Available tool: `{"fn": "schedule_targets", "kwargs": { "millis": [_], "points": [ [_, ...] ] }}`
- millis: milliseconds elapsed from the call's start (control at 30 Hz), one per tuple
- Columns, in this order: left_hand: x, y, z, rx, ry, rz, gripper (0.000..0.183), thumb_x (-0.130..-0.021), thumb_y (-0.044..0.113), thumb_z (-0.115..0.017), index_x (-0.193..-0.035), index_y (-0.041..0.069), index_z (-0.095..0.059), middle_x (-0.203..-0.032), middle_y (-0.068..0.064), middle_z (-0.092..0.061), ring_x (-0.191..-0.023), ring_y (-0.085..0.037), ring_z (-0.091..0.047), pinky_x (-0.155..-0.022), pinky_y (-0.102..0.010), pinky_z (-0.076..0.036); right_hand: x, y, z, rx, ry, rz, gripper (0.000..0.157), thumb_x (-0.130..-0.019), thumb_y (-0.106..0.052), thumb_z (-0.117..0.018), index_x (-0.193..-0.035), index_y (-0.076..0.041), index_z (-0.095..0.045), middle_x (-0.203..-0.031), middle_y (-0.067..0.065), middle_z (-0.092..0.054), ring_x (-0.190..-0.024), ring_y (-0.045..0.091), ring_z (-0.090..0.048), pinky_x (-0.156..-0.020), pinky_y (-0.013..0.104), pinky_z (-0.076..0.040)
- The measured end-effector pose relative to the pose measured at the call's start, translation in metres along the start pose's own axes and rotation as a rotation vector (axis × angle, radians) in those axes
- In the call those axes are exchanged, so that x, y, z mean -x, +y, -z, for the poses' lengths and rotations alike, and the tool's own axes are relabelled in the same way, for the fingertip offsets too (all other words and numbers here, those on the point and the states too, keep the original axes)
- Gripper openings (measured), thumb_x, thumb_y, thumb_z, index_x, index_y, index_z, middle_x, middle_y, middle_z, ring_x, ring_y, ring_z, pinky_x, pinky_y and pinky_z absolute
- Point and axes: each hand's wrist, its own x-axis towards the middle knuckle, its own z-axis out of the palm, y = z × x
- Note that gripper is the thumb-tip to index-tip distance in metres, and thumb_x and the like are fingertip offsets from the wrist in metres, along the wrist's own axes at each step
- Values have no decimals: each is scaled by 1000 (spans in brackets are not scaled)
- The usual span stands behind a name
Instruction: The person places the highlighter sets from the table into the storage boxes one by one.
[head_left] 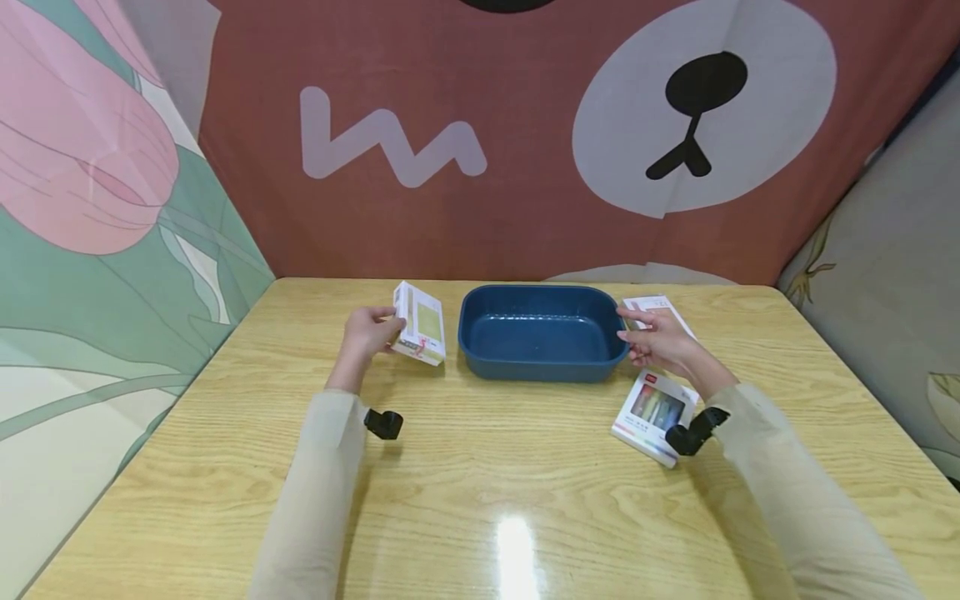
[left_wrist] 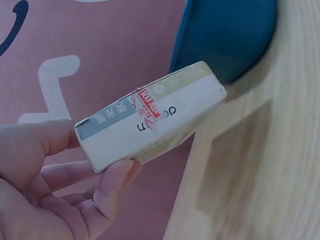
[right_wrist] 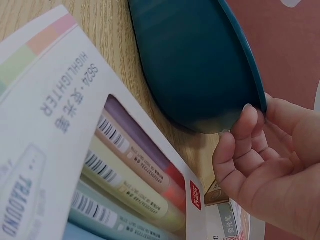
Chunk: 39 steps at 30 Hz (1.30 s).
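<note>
The left hand (head_left: 367, 333) pinched a small white box (head_left: 418, 323) between thumb and fingers, its grip parted only by the box's thickness. The box was tilted and raised above the wooden table (head_left: 420, 500), its shadow falling beside it. The right hand (head_left: 663, 342), its fingers curled, pinched the rim of the blue basin (head_left: 540, 369) at the end nearest that hand. The basin stood between the two hands, apart from the held box. A highlighter box (head_left: 637, 429), pens showing through its window, lay on the near side of the right hand, beside the wrist. Another box (head_left: 667, 303) lay just beyond that hand, partly hidden by it.
</note>
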Motion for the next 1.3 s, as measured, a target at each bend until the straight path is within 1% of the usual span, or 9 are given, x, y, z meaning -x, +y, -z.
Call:
{"fn": "schedule_targets", "kwargs": {
  "millis": [133, 267, 367, 533, 633, 767, 967, 1100, 1300],
  "points": [
    [2, 6, 1, 14, 26, 2, 40, -86, 8, -54, -123, -7, -50, -107, -26, -54, -68, -17, -57, -55, -24, -49, 0, 1, 0, -2, 0, -3, 59, -93, -7, -48, -143, -8, -18, -58, 2, -51, -50, 11, -52, -53, 25, -46],
    [3, 11, 1, 46, 40, 1, 40, -87, 7, -54, -124, -5, -49, -105, -25, -55, -74, -21, -58, -63, -30, -51, 0, 1, 1, -1, -4, -7, 59, -93, -7, -48, -143, -8, -17, -57, 1, -51, -50, 10, -52, -53, 25, -46],
    [4, 15, -1, 65, 54, -8, 39, -87, 8, -54, -124, -5, -50, -101, -23, -55, -73, -20, -58, -68, -35, -50, 0, 2, 2, 3, -7, -7, 59, -93, -8, -48, -143, -8, -17, -57, 2, -51, -51, 11, -52, -53, 25, -46],
    [4, 18, -7, 107, 76, -30, 37, -85, 7, -55, -120, -6, -53, -96, -21, -56, -64, -14, -57, -60, -30, -51, 1, 2, 2, 8, -8, -9, 60, -93, -8, -49, -143, -8, -17, -57, 3, -52, -51, 11, -52, -54, 25, -46],
    [6, 20, -10, 124, 68, -38, 37, -84, 6, -56, -119, -6, -54, -96, -21, -57, -62, -13, -57, -57, -27, -50, 1, 2, 2, 4, -8, -8, 59, -93, -8, -48, -143, -8, -17, -57, 3, -52, -51, 11, -52, -53, 25, -46],
    [6, 24, -15, 145, 57, -38, 36, -85, 7, -56, -119, -6, -54, -95, -20, -57, -61, -12, -57, -58, -28, -50, 1, 2, 2, 3, -10, -13, 59, -93, -8, -48, -143, -9, -17, -57, 2, -52, -51, 11, -53, -54, 26, -47],
    [4, 27, -26, 169, 33, -50, 34, -86, 6, -56, -117, -7, -55, -91, -19, -57, -57, -10, -56, -51, -22, -48, 2, 1, 2, 9, -20, -2, 59, -93, -8, -48, -143, -8, -16, -56, 2, -51, -51, 11, -53, -54, 26, -47],
    [3, 30, -34, 168, 12, -66, 34, -85, 6, -56, -117, -7, -55, -91, -20, -58, -57, -10, -56, -48, -20, -46, 3, -1, 2, 15, -21, 7, 60, -93, -9, -48, -143, -7, -16, -54, 2, -51, -50, 11, -53, -53, 26, -47],
    [0, 36, -44, 141, 2, -74, 35, -85, 6, -57, -117, -6, -56, -87, -17, -56, -57, -11, -55, -48, -22, -47, 4, -4, 1, 2, -16, -12, 60, -93, -10, -48, -144, -9, -16, -53, 2, -50, -51, 11, -52, -53, 26, -46]
  ]
}}
